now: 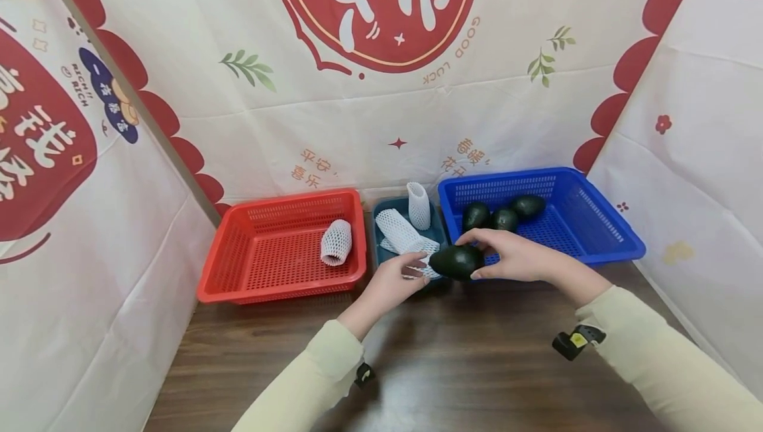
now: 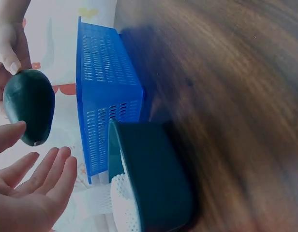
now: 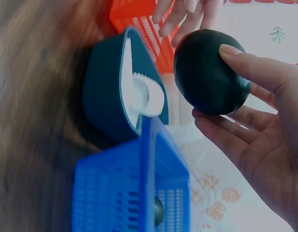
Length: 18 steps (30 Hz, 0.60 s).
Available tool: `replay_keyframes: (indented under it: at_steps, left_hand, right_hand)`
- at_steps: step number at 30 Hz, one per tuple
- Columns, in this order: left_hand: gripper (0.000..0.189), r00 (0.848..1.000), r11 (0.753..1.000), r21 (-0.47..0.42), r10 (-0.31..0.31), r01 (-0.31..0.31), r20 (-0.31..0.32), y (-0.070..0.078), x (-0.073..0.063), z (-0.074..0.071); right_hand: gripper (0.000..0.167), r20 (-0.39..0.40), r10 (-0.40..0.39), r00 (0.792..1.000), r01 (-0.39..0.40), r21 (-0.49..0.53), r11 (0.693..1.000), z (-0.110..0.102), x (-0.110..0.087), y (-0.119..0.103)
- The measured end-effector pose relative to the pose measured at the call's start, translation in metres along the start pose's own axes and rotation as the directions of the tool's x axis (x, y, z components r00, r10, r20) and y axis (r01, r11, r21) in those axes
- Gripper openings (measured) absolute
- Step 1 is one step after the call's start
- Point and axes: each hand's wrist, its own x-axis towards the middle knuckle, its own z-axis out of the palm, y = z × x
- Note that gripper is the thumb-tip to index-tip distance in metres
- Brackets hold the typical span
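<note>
My right hand (image 1: 515, 254) holds a dark green avocado (image 1: 457, 262) by its rounded end, above the front of a dark teal bin. Its thumb and fingers grip the avocado's sides in the right wrist view. Close to the avocado's narrow tip is my left hand (image 1: 398, 284), with fingers spread and nothing held; in the left wrist view its thumb (image 2: 11, 135) overlaps the tip, and I cannot tell whether they touch. Several white foam net sleeves (image 1: 399, 230) lie in the teal bin (image 1: 383, 254), one of them standing upright (image 1: 419, 207).
On the left, a red basket (image 1: 238, 294) holds one white foam net sleeve (image 1: 336, 242). A blue basket (image 1: 602, 236) on the right contains three visible avocados (image 1: 528, 207). Both baskets flank the bin on a brown wooden table (image 1: 477, 366), with printed cloth behind and at the sides.
</note>
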Motion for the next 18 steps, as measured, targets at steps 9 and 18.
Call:
replay_keyframes:
  at_steps: [9, 18]
  left_hand:
    - [0.032, 0.997, 0.976, -0.210, -0.064, 0.056, -0.032, -0.019, -0.010, 0.006]
    - [0.030, 0.980, 0.916, -0.379, -0.179, 0.134, -0.087, -0.030, -0.027, 0.004]
  right_hand:
    - [0.052, -0.050, 0.017, 0.999, -0.010, 0.136, 0.991, 0.034, -0.001, 0.002]
    - [0.049, -0.407, 0.006, 0.913, 0.124, 0.293, 0.948, 0.082, -0.004, 0.009]
